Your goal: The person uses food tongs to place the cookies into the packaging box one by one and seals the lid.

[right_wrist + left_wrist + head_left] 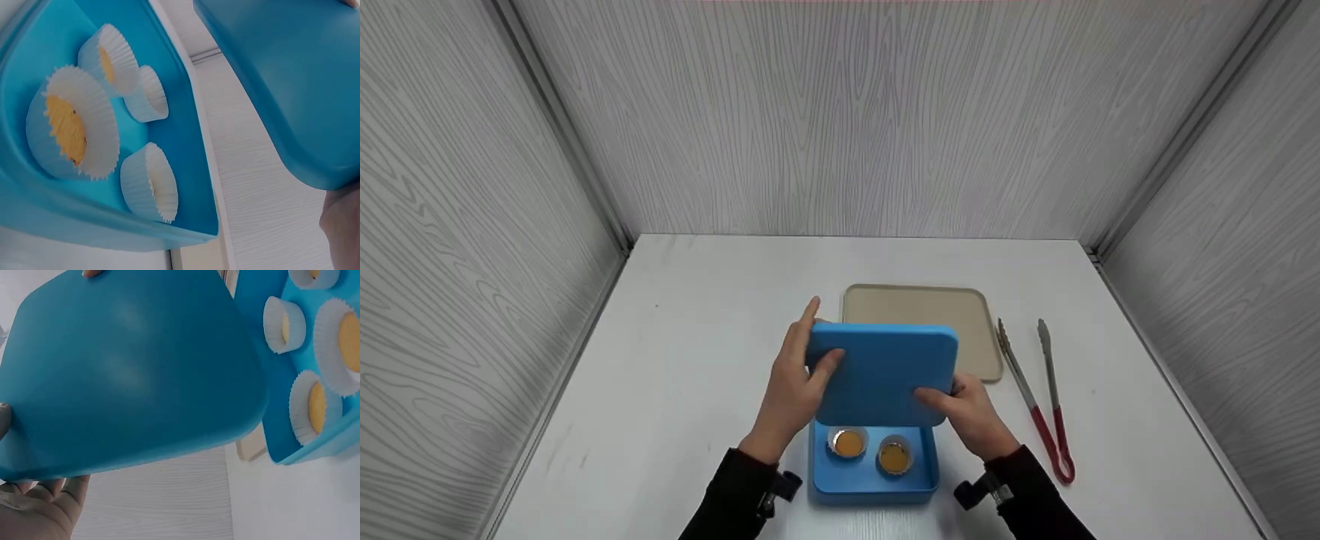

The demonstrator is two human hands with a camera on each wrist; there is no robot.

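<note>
Both hands hold a blue lid (883, 372) lifted and tilted above a blue box (874, 480) near the table's front edge. My left hand (799, 382) grips the lid's left edge, thumb on top. My right hand (971, 411) grips its lower right corner. The lid (129, 371) fills the left wrist view, and its underside (292, 84) shows in the right wrist view. Inside the box (185, 146) stand several small cakes in white paper cups (73, 129); two cakes (848, 442) show under the lid in the head view.
A beige tray (922, 319) lies flat behind the box. Red-handled metal tongs (1039, 397) lie to the right of it. Grey wood-grain walls close in the white table (690, 360) on three sides.
</note>
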